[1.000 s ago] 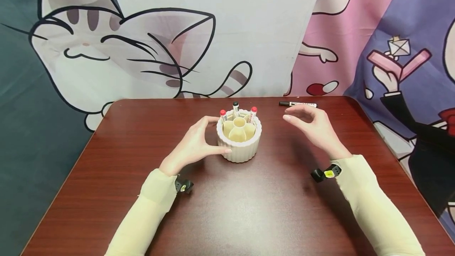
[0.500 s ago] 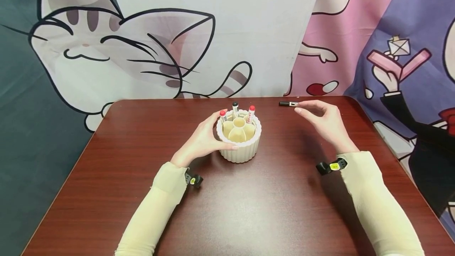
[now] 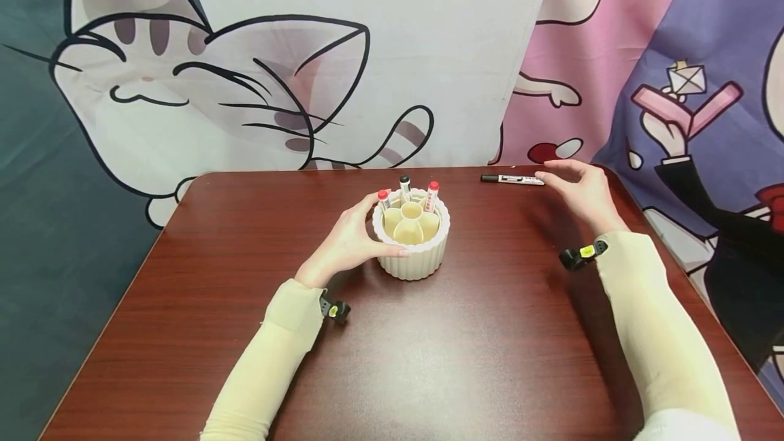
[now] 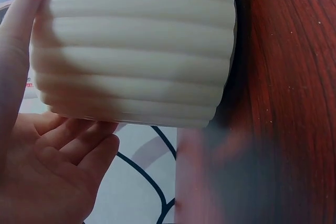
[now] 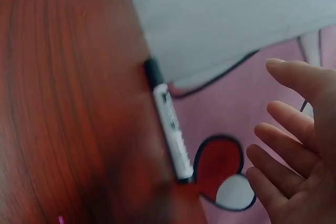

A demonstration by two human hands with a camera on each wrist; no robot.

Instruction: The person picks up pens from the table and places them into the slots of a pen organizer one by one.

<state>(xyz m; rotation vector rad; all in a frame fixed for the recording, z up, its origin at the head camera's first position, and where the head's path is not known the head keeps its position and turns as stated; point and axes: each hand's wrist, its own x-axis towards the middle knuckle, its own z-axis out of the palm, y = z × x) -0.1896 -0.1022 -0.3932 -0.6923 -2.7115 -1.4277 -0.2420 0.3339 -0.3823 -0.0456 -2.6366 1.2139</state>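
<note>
A cream, ribbed round pen holder point(image 3: 412, 260) stands upright on the table, divided inside into compartments. Two red-capped markers point(image 3: 431, 197) and one black-capped marker point(image 3: 405, 187) stick up from it. My left hand point(image 3: 346, 240) holds its left side, thumb across the front and fingers round the back; the left wrist view shows the ribbed wall point(image 4: 136, 51) close up. Near the far edge lies a marker point(image 3: 512, 180) with a black cap and white barrel. My right hand point(image 3: 582, 192) hovers by its right end, and in the right wrist view the fingers point(image 5: 286, 135) are apart from it.
The reddish-brown wooden table point(image 3: 392, 359) ends just behind the loose marker. Beyond that edge hangs a cloth backdrop point(image 3: 465, 53) with cartoon figures. Each wrist carries a small black camera point(image 3: 335, 310).
My right hand has moved right and farther back along the loose marker, which lies where it was. My left thumb and fingers have come farther round the pen holder.
</note>
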